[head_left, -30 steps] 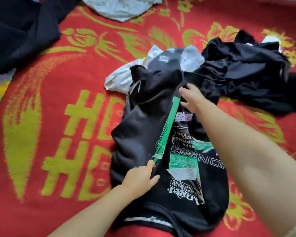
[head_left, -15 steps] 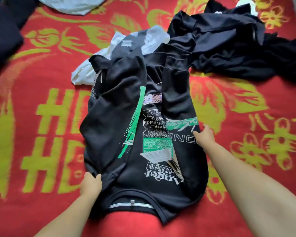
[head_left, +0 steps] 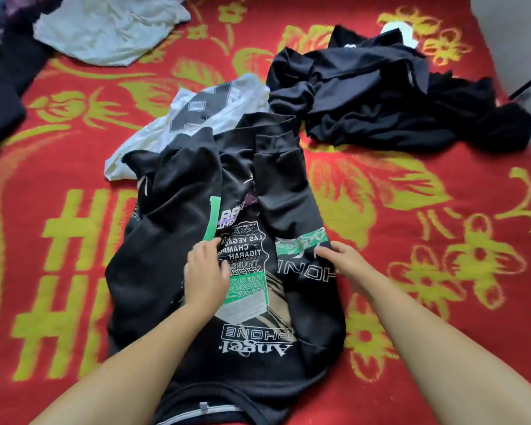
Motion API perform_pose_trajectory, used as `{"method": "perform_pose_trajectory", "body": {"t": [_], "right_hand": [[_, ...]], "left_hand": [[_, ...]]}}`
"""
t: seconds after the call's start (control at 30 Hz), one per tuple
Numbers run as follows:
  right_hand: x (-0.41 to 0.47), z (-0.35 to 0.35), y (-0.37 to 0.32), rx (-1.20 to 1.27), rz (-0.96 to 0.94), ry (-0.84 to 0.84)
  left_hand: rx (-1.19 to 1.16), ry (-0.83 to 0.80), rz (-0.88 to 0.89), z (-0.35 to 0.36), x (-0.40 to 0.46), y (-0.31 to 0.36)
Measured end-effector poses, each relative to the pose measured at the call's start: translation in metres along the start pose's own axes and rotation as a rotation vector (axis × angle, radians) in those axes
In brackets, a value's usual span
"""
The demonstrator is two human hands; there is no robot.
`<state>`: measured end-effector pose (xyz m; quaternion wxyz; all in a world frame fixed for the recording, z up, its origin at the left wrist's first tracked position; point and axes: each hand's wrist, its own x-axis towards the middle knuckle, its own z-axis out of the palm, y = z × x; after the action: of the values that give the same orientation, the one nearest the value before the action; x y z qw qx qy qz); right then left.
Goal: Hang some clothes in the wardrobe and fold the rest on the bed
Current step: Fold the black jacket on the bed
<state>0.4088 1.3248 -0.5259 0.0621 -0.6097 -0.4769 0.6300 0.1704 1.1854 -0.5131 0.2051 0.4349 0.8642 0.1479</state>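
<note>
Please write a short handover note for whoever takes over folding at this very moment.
Left hand: flat on the print of the black sweatshirt.
Right hand: on the sweatshirt's right edge; grip unclear.
Sweatshirt lies on the bed, collar nearest you.
Done: both sleeves folded in over the front.
Left: fold its body, then handle the white shirt under its far end, the black pile far right and the white garment far left.

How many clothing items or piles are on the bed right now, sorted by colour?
Black: 3, the printed black sweatshirt under both hands, the black pile at the far right, and dark clothing at the left edge.
White: 2, the white printed shirt and the white garment.
Total: 5
</note>
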Motion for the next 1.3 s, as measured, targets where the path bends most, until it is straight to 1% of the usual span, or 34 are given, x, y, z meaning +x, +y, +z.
{"method": "perform_pose_trajectory", "body": {"t": [0.03,0.07,0.13,0.17,0.2,0.27,0.33,0.37,0.4,0.43,0.47,0.5,0.53,0.57,0.63,0.7,0.77,0.8,0.83,0.87,0.97,1.0,1.03,1.07,1.1,1.17,1.2,1.27,1.3], "right_hand": [[0.0,-0.001,-0.002,0.038,0.01,-0.051],[0.001,0.001,-0.004,0.091,0.017,-0.078],[0.002,0.004,-0.005,0.14,0.022,-0.051],[0.001,0.005,-0.003,0.105,0.009,-0.013],[0.0,0.004,0.002,0.059,-0.003,0.022],[0.001,-0.001,0.015,0.008,-0.005,0.048],[0.001,-0.007,0.024,-0.026,-0.018,0.034],[0.0,-0.009,0.028,-0.079,-0.042,0.065],[-0.003,-0.009,0.031,-0.178,-0.077,0.141],[-0.009,-0.008,0.033,-0.309,-0.122,0.247],[-0.019,-0.005,0.035,-0.416,-0.196,0.344],[-0.03,0.001,0.038,-0.497,-0.296,0.38],[-0.042,0.008,0.04,-0.572,-0.393,0.337],[-0.052,0.017,0.043,-0.666,-0.459,0.238],[-0.063,0.04,0.051,-0.874,-0.497,0.029],[-0.065,0.064,0.06,-1.031,-0.466,-0.106],[-0.064,0.083,0.071,-1.159,-0.375,-0.193],[-0.065,0.091,0.075,-1.23,-0.329,-0.206],[-0.065,0.097,0.079,-1.286,-0.286,-0.204],[-0.066,0.103,0.082,-1.327,-0.24,-0.197],[-0.071,0.111,0.083,-1.422,-0.147,-0.163],[-0.075,0.112,0.082,-1.456,-0.16,-0.14],[-0.08,0.112,0.081,-1.484,-0.221,-0.106],[-0.085,0.111,0.077,-1.515,-0.323,-0.068],[-0.091,0.114,0.075,-1.527,-0.414,-0.052],[-0.104,0.119,0.075,-1.535,-0.566,-0.126],[-0.11,0.121,0.079,-1.569,-0.568,-0.229],[-0.122,0.126,0.099,-1.649,-0.545,-0.404],[-0.125,0.126,0.107,-1.704,-0.447,-0.521]], "left_hand": [[-0.114,-0.071,0.025,0.009,0.011,0.026],[-0.24,-0.154,-0.02,0.018,0.024,0.049],[-0.446,-0.307,-0.184,0.031,0.053,0.087],[-0.53,-0.339,-0.26,0.035,0.068,0.101],[-0.615,-0.336,-0.331,0.036,0.083,0.111],[-0.758,-0.264,-0.456,0.041,0.115,0.123],[-0.91,-0.214,-0.542,0.044,0.141,0.131],[-1.012,-0.231,-0.561,0.047,0.15,0.136],[-1.103,-0.266,-0.554,0.045,0.154,0.144],[-1.173,-0.3,-0.511,0.039,0.155,0.152],[-1.21,-0.324,-0.449,0.028,0.153,0.159],[-1.251,-0.338,-0.373,0.014,0.151,0.164],[-1.306,-0.345,-0.293,-0.004,0.15,0.166],[-1.373,-0.344,-0.223,-0.024,0.149,0.161],[-1.47,-0.303,-0.134,-0.061,0.149,0.136],[-1.417,-0.18,-0.097,-0.089,0.148,0.093],[-1.23,-0.123,-0.128,-0.1,0.144,0.051],[-1.135,-0.111,-0.166,-0.101,0.142,0.029],[-1.07,-0.104,-0.209,-0.1,0.14,0.008],[-1.065,-0.099,-0.254,-0.098,0.138,-0.013],[-1.187,-0.114,-0.368,-0.092,0.129,-0.054],[-1.162,-0.121,-0.372,-0.088,0.122,-0.06],[-1.078,-0.116,-0.356,-0.083,0.112,-0.066],[-0.933,-0.092,-0.321,-0.076,0.1,-0.069],[-0.734,-0.052,-0.257,-0.073,0.083,-0.077],[-0.329,-0.01,-0.026,-0.062,0.042,-0.092],[-0.166,-0.047,0.126,-0.058,0.017,-0.101],[0.128,-0.219,0.467,-0.052,-0.038,-0.124],[0.272,-0.325,0.626,-0.047,-0.063,-0.137]]}}
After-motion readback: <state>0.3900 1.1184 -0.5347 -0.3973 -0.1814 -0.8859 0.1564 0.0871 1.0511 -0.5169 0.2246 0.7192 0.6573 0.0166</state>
